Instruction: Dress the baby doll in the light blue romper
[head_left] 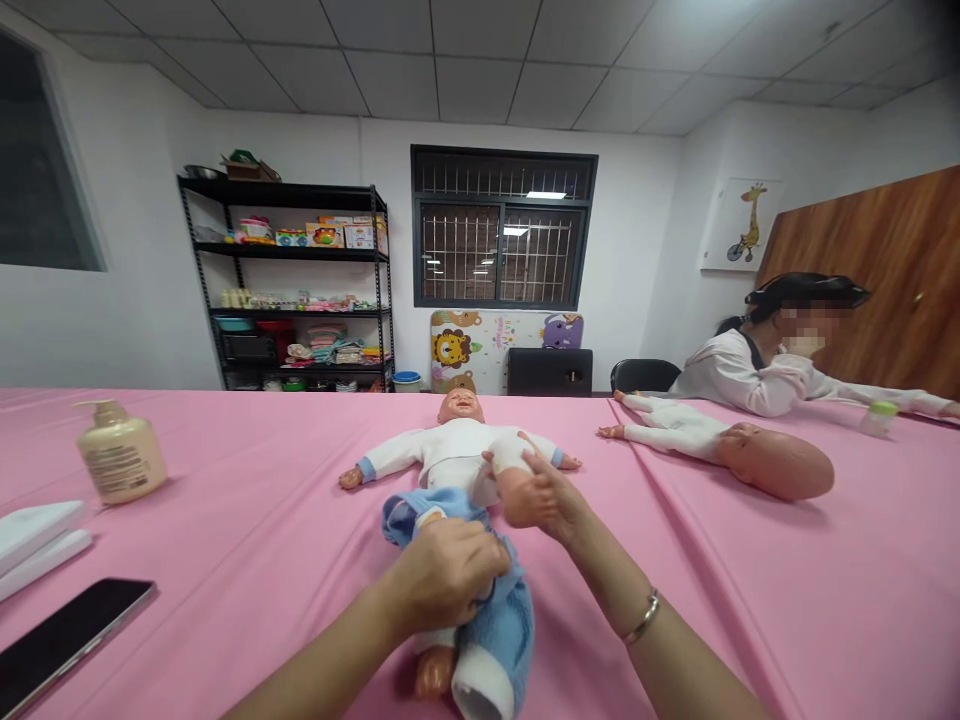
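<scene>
A baby doll [461, 450] in a white top with blue cuffs lies on its back, head pointing away from me. Around its lower body are light-blue baby pants [514, 600]; one foot shows below them beside a pant leg with a white cuff. My left hand [454, 565] is closed in a fist on the bunched pants, its fingertips hidden. With fingers wrapped around the doll's other leg, my right hand [555, 495] keeps it raised, the bare foot [529, 500] turned toward me and outside the pants.
A pink cloth [262, 560] covers the table. At left are a pump bottle [120, 455], white folded items [41, 540] and a phone [71, 640]. A second doll [780, 460] lies at right, near a seated person [750, 370] and a green-lidded jar [879, 418].
</scene>
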